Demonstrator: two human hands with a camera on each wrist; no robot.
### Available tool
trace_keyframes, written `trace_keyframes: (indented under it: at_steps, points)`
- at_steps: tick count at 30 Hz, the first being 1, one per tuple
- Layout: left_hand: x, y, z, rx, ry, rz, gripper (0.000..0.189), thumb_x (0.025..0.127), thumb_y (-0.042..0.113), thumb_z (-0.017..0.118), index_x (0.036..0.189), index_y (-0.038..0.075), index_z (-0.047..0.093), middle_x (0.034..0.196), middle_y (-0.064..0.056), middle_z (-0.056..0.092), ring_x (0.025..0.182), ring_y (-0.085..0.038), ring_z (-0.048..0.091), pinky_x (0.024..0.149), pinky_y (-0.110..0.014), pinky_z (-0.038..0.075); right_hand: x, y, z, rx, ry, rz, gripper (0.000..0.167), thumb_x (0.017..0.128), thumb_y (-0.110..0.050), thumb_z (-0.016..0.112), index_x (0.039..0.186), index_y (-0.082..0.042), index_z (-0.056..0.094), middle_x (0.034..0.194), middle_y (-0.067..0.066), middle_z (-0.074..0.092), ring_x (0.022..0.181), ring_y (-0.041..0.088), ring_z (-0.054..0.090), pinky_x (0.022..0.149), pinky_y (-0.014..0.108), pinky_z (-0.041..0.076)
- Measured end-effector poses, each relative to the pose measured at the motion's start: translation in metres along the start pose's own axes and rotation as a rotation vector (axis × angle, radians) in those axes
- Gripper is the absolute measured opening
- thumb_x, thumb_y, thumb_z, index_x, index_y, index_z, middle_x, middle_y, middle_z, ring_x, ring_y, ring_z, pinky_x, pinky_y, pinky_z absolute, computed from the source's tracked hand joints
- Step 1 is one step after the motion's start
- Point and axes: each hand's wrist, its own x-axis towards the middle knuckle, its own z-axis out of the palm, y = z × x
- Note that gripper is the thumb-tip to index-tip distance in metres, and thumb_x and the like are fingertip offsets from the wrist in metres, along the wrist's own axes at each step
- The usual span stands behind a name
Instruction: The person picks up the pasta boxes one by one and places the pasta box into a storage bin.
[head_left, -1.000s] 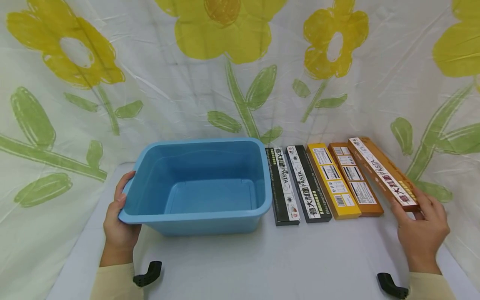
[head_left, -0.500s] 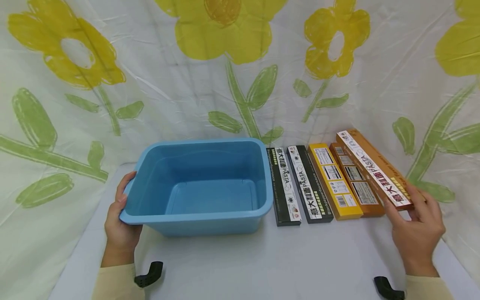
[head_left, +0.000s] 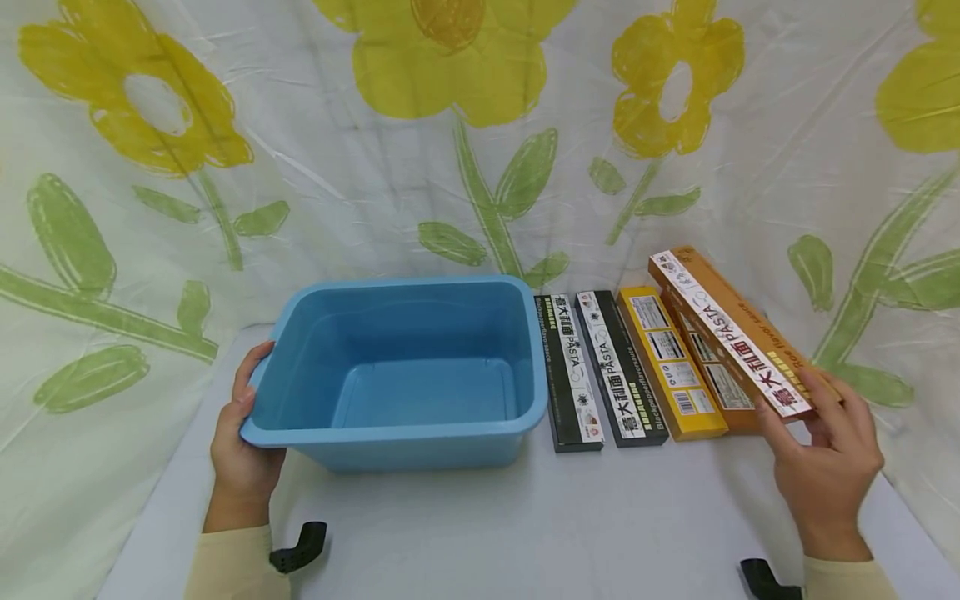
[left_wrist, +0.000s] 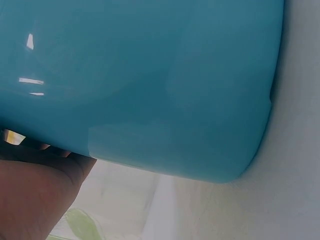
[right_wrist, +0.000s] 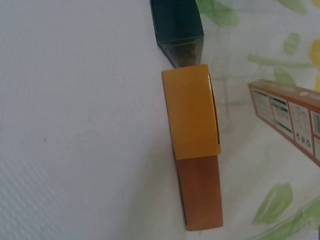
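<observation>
In the head view my left hand [head_left: 245, 433] grips the left rim of a blue plastic basin [head_left: 393, 434], thumb on top of the rim. The basin's inside holds nothing. My right hand [head_left: 828, 462] pinches the near end of an orange-brown pasta box [head_left: 731, 325], which is raised and slanted, its far end up and to the left. Beneath it lies another brown box [head_left: 727, 387], partly covered. Beside that are a yellow box [head_left: 672, 375] and two black pasta boxes [head_left: 618, 375], the leftmost close to the basin. The right wrist view shows the held box [right_wrist: 290, 115] off the table.
A white-covered table [head_left: 480, 525] carries everything. Behind it hangs a pale cloth [head_left: 337, 192] printed with yellow flowers and green leaves. The row of boxes lies right of the basin, near the cloth.
My right hand has lifted the orange-brown box and moved it leftward, so it now overlaps the brown box below. The left hand and basin stay put.
</observation>
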Motion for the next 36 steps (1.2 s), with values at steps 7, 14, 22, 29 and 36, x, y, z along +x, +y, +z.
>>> trace_keyframes:
  at_steps: [7,14,22,29,36]
  points:
    - [0.0,0.0,0.0,0.003,-0.003,-0.001,0.065,0.106,0.038,0.028,0.17,0.026,0.036,0.17,-0.009,0.03,0.146,-0.032,0.036,0.107,-0.047,0.036,-0.001,-0.009,0.004,0.049,0.002,-0.024,0.05,0.081,0.011,0.08,0.13,0.017,0.07,0.135,0.024,0.062,0.122,0.023,0.064,0.1,0.024,0.051]
    - [0.0,0.001,0.001,0.002,-0.008,-0.001,0.066,0.106,0.038,0.027,0.17,0.027,0.035,0.17,-0.009,0.029,0.146,-0.031,0.036,0.107,-0.049,0.034,-0.001,-0.017,0.012,0.123,0.007,-0.043,0.048,0.084,0.004,0.085,0.127,0.02,0.069,0.134,0.029,0.061,0.125,0.031,0.062,0.101,0.026,0.051]
    - [0.0,0.002,0.002,0.013,-0.003,-0.007,0.065,0.106,0.039,0.027,0.17,0.027,0.035,0.17,-0.008,0.03,0.147,-0.032,0.035,0.108,-0.05,0.033,-0.002,-0.031,0.017,0.181,-0.012,-0.065,0.053,0.084,-0.004,0.089,0.125,0.023,0.068,0.134,0.032,0.061,0.125,0.033,0.06,0.1,0.024,0.052]
    - [-0.001,0.003,0.002,0.006,-0.006,-0.009,0.065,0.106,0.039,0.027,0.169,0.028,0.035,0.171,-0.008,0.029,0.147,-0.032,0.035,0.108,-0.051,0.033,-0.002,-0.045,0.021,0.205,-0.043,-0.101,0.055,0.088,-0.014,0.091,0.121,0.023,0.069,0.131,0.035,0.063,0.122,0.031,0.062,0.098,0.023,0.052]
    - [0.0,0.003,0.002,0.005,-0.002,-0.009,0.065,0.106,0.039,0.027,0.169,0.027,0.036,0.17,-0.008,0.03,0.147,-0.032,0.035,0.108,-0.05,0.033,-0.003,-0.054,0.028,0.359,-0.043,-0.092,0.051,0.082,0.003,0.089,0.117,0.03,0.065,0.13,0.04,0.06,0.124,0.037,0.06,0.098,0.025,0.053]
